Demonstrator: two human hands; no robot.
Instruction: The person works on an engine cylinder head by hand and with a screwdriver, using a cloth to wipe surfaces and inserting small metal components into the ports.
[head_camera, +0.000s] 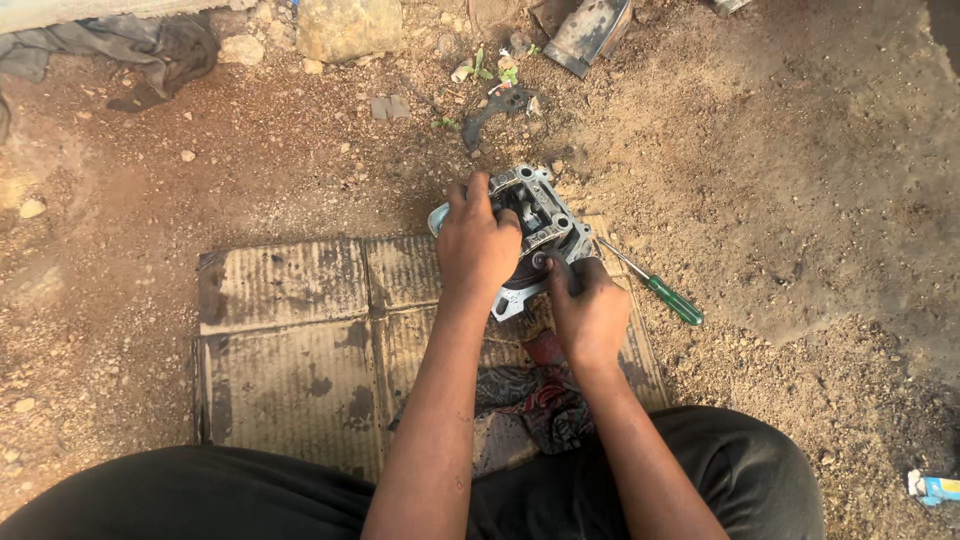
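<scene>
A grey metal engine part (540, 215), a cast housing with bolts and openings, rests on the upper right corner of a dirty flattened cardboard sheet (290, 330). My left hand (476, 245) lies over its left side and grips it from above. My right hand (588, 308) is at its lower right edge, with fingertips pinched on a small round piece (541, 262) of the housing. What lies under my left palm is hidden.
A green-handled screwdriver (655, 290) lies on the dirt just right of the part. A red and dark rag (535, 395) sits between my knees. A dark metal bracket (500, 108), stones, a grey cloth (130, 45) and a metal plate (590, 30) lie farther off.
</scene>
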